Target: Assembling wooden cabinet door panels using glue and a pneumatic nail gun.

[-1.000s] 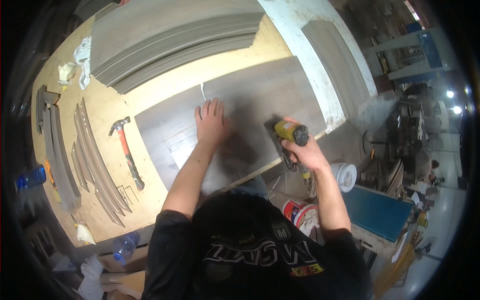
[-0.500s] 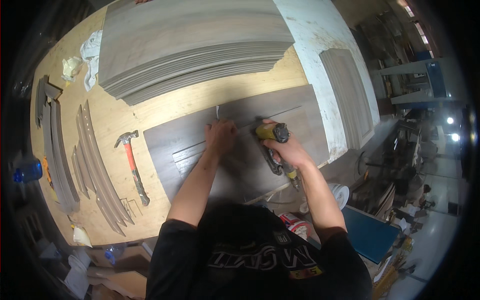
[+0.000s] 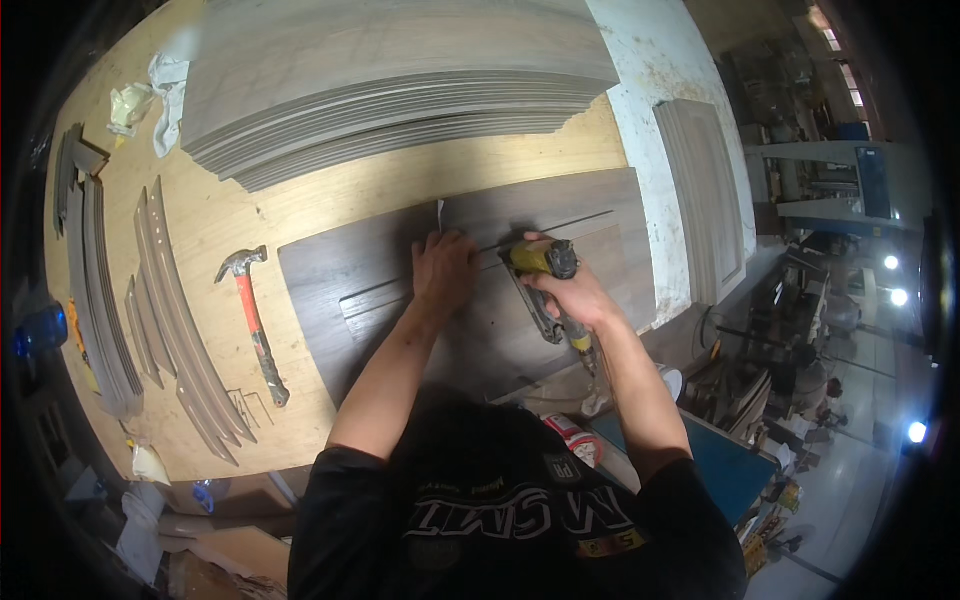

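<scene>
A dark grey-brown wood panel [image 3: 400, 365] lies flat before me, with a long thin moulding strip [image 3: 375, 294] running across it. My left hand [image 3: 443, 268] is closed over the strip, fingers bent and pressing down; its fingertips are partly hidden. To its right, my right hand [image 3: 577, 293] grips a yellow and black air nail gun [image 3: 543, 258]. The gun's nose end sits close to the strip, but I cannot tell whether it touches. A small white sliver [image 3: 440, 208] shows at the panel's far edge.
A claw hammer [image 3: 249, 315] with a red handle lies left of the panel. Curved wood strips [image 3: 165, 290] sit farther left. A tall stack of grey boards [image 3: 400, 110] fills the far side. More panels [image 3: 703, 200] lean at right. Crumpled white cloth [image 3: 170, 95] is at far left.
My view has shifted slightly. The nail gun has moved a little left toward the left hand, and the left hand's fingers have spread slightly while staying over the strip.
</scene>
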The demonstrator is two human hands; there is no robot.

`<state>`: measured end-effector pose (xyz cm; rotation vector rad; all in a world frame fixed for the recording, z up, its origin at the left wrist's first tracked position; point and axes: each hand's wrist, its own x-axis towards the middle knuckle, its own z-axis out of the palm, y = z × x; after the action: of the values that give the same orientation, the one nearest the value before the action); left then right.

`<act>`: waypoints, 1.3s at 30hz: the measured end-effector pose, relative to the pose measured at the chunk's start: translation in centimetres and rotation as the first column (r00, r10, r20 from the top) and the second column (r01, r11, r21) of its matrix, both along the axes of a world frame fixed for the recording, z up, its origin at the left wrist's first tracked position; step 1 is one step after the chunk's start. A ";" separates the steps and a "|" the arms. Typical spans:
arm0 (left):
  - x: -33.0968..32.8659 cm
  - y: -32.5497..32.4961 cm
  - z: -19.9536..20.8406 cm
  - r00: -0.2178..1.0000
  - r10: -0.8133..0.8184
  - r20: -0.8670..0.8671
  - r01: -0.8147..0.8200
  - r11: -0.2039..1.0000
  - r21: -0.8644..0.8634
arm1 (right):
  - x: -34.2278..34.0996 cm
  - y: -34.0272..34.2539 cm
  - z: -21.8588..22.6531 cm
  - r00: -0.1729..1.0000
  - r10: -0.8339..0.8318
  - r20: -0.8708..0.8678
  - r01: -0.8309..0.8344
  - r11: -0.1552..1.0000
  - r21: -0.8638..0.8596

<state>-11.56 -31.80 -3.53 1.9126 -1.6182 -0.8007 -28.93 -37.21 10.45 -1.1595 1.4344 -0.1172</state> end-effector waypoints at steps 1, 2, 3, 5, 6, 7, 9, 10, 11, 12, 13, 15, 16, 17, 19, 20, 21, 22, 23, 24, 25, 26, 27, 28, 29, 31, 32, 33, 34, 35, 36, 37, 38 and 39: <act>0.0 0.0 0.0 1.000 -0.002 0.001 0.002 1.000 -0.002 | -0.2 0.0 -0.2 1.000 0.003 -0.007 -0.003 1.000 -0.003; 0.0 -0.1 0.0 1.000 -0.003 -0.004 0.003 1.000 -0.006 | -0.3 0.1 -0.2 1.000 0.005 -0.013 -0.005 1.000 -0.007; 0.0 -0.1 0.1 1.000 -0.003 -0.009 0.003 1.000 -0.010 | -0.3 0.1 -0.1 1.000 0.003 -0.011 -0.003 1.000 -0.008; 0.0 0.0 0.2 1.000 -0.003 0.000 0.003 1.000 -0.015 | -0.2 0.0 0.2 1.000 -0.016 0.003 0.015 0.999 0.037; -0.2 0.0 0.3 1.000 -0.006 0.005 0.006 1.000 -0.021 | -0.4 0.0 0.0 1.000 -0.022 0.004 0.022 0.999 0.033; -0.1 0.0 0.3 1.000 -0.013 0.007 0.013 1.000 -0.025 | -0.6 -0.1 -0.4 1.000 -0.004 0.020 0.003 1.000 0.019; 0.2 -0.2 0.1 1.000 -0.009 -0.009 0.009 1.000 -0.004 | -1.0 0.1 -0.3 0.999 0.011 0.041 -0.011 1.000 -0.002; 0.0 -0.2 -0.3 1.000 -0.013 -0.003 0.013 1.000 -0.011 | -1.2 0.4 -0.1 0.997 -0.042 0.064 0.040 0.999 0.020; -0.3 -0.2 -0.6 1.000 -0.011 0.008 0.011 1.000 0.012 | -1.5 0.7 0.2 0.992 -0.094 0.088 0.091 0.995 0.042; -0.4 -0.4 -0.9 1.000 -0.005 0.022 0.004 0.999 0.034 | -2.2 1.0 0.7 0.990 -0.095 0.100 0.092 0.995 0.036; -0.3 -0.3 -0.5 0.999 0.000 0.037 -0.001 1.000 0.028 | -3.4 1.4 1.6 0.987 -0.101 0.125 0.104 0.994 -0.014; -0.7 0.0 0.6 0.999 -0.019 0.036 0.018 0.999 0.035 | -5.9 2.2 3.5 0.980 -0.113 0.163 0.126 0.990 -0.069; -0.8 0.0 1.0 0.999 -0.028 0.047 0.027 0.999 0.029 | -7.2 2.8 4.5 0.982 -0.125 0.139 0.140 0.985 -0.103; -0.7 0.0 1.4 0.997 -0.037 0.070 0.031 0.996 0.082 | -8.6 3.1 5.1 0.984 -0.138 0.115 0.153 0.979 -0.137; -1.2 0.1 1.7 0.993 -0.067 0.095 0.055 0.991 0.125 | -12.6 3.6 5.4 0.981 -0.165 0.099 0.178 0.974 -0.137; -1.4 0.9 1.4 0.987 -0.010 0.161 0.001 0.998 0.057 | -14.5 3.7 5.3 0.982 -0.175 0.077 0.184 0.975 -0.129; -1.7 1.7 1.1 0.974 0.051 0.221 -0.048 0.999 -0.017 | -16.1 3.5 5.4 0.979 -0.188 0.083 0.198 0.971 -0.135; -1.8 2.3 0.6 0.968 0.081 0.237 -0.061 0.994 -0.090 | -17.8 3.4 5.4 0.981 -0.193 0.024 0.194 0.970 -0.146; -2.0 2.9 0.1 0.963 0.110 0.248 -0.070 0.984 -0.161 | -19.6 3.3 5.3 0.979 -0.199 -0.035 0.192 0.969 -0.154; -2.1 3.7 0.7 0.953 0.130 0.272 -0.080 0.979 -0.187 | -21.4 3.0 5.2 0.975 -0.218 -0.030 0.211 0.965 -0.158; -2.2 4.7 1.2 0.943 0.151 0.296 -0.089 0.973 -0.211 | -23.2 2.6 4.8 0.976 -0.211 -0.043 0.202 0.966 -0.159; -1.8 6.1 0.6 0.920 0.202 0.337 -0.112 0.957 -0.266 | -24.6 2.2 4.5 0.979 -0.199 -0.054 0.188 0.969 -0.158; -1.5 7.6 0.0 0.893 0.255 0.371 -0.135 0.938 -0.320 | -25.7 1.7 4.2 0.977 -0.209 -0.050 0.200 0.968 -0.154; -1.3 9.0 0.6 0.870 0.302 0.390 -0.188 0.934 -0.304 | -26.7 1.3 4.1 0.976 -0.219 -0.002 0.217 0.967 -0.131; -1.1 10.7 1.5 0.841 0.351 0.412 -0.245 0.925 -0.290 | -27.7 0.9 3.8 0.974 -0.223 0.047 0.227 0.968 -0.106; -0.5 14.4 1.7 0.760 0.478 0.441 -0.395 0.878 -0.270 | -29.3 -0.1 2.6 0.984 -0.173 0.042 0.177 0.971 -0.162; -0.3 16.3 1.3 0.756 0.478 0.447 -0.396 0.878 -0.269 | -29.2 -0.6 2.8 0.989 -0.140 0.047 0.145 0.978 -0.147; 0.0 17.9 0.4 0.727 0.581 0.365 -0.556 0.811 -0.183 | -29.2 -1.3 2.8 0.993 -0.109 0.051 0.115 0.984 -0.135; 0.2 19.0 0.3 0.668 0.683 0.295 -0.695 0.714 -0.081 | -29.2 -2.0 2.4 0.993 -0.104 0.058 0.111 0.985 -0.133; 0.6 19.8 0.1 0.681 0.720 0.135 -0.731 0.678 0.075 | -29.2 -2.8 2.0 0.997 -0.066 0.028 0.069 0.990 -0.124; 0.8 20.9 -0.7 0.679 0.730 0.077 -0.734 0.676 0.068 | -29.2 -3.7 1.5 1.000 -0.024 -0.001 0.024 0.993 -0.115; 0.8 21.4 -1.2 0.676 0.737 0.018 -0.736 0.674 0.061 | -29.2 -4.6 0.9 1.000 -0.018 0.006 0.018 0.993 -0.117; 0.9 21.7 -1.8 0.672 0.740 0.020 -0.740 0.670 0.054 | -29.2 -5.5 0.2 0.999 0.021 0.044 -0.016 0.993 -0.120; 0.8 22.0 -2.0 0.643 0.765 0.034 -0.765 0.640 0.069 | -29.0 -6.2 -0.1 0.995 0.059 0.081 -0.049 0.991 -0.122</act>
<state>-10.76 -9.84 -5.55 2.3547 -0.6038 -0.4779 -57.97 -43.41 10.33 -1.2761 1.3350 -0.2142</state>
